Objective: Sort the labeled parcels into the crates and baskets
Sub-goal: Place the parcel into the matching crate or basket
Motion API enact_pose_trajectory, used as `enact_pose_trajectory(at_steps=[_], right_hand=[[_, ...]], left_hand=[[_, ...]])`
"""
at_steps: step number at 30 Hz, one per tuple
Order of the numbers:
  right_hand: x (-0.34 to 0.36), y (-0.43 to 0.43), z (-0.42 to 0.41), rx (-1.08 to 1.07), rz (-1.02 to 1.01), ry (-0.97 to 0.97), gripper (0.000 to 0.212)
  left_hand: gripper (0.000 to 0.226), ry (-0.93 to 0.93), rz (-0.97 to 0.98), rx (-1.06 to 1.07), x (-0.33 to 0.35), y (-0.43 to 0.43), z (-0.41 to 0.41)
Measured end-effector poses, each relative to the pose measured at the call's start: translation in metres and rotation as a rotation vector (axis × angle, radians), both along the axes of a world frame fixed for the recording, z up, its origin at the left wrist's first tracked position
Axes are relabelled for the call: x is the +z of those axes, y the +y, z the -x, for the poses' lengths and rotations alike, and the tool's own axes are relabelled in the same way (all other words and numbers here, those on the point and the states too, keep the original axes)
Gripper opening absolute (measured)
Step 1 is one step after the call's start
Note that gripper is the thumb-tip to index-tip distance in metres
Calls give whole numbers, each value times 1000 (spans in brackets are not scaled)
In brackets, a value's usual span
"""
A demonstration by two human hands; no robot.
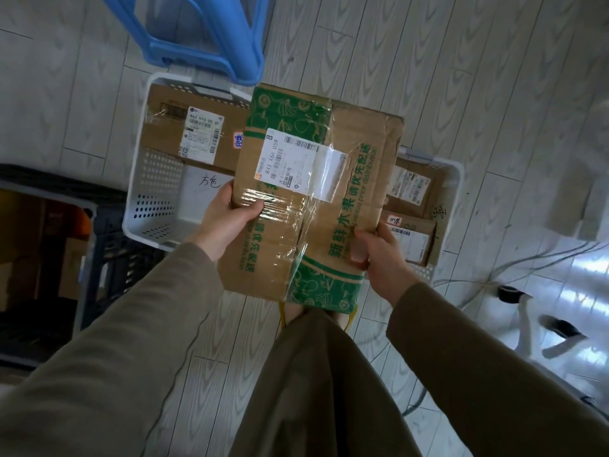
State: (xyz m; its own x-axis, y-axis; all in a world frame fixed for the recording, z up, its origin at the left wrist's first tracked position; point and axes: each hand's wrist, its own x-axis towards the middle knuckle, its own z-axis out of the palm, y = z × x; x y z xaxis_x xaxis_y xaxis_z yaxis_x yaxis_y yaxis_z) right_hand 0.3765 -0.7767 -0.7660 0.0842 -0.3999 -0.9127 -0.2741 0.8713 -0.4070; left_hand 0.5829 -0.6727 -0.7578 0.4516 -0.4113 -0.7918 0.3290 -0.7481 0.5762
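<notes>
I grip the box (309, 206) label-up with both hands (227, 222) to read it; baskets (155, 206) wait just beyond.

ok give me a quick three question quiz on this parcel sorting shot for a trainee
1. True or false: the green-printed parcel is held by both the left hand and the right hand.
2. How many parcels lie in the left white basket? A) none B) one C) three
3. Fill in: the white basket on the right is partly hidden behind the held ____.

Key: 1 true; 2 B, one brown parcel with a shipping label; 3 parcel.
</notes>
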Motion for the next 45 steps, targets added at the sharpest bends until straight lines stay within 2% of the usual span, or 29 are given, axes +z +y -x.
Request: enact_pose_trajectory(at_steps=[11, 18, 27, 33, 38, 45], right_hand=[[-6, 7, 2, 83, 37, 27, 34], [-4, 0, 1, 53, -5, 20, 28], [-4, 0, 1, 59, -14, 48, 32], [-5, 4, 0, 70, -17, 72, 28], [13, 8, 5, 19, -33, 28, 14], [58, -17, 37, -71, 51, 30, 17]], left_hand=[[45, 1, -39, -13, -12, 5, 9], [34, -17, -22, 35, -10, -1, 9], [40, -61, -55, -1, -13, -1, 8], [35, -55, -48, 35, -12, -2, 8], [35, -61, -46, 60, 8, 2, 8], [25, -69, 22, 52, 62, -33, 48]])
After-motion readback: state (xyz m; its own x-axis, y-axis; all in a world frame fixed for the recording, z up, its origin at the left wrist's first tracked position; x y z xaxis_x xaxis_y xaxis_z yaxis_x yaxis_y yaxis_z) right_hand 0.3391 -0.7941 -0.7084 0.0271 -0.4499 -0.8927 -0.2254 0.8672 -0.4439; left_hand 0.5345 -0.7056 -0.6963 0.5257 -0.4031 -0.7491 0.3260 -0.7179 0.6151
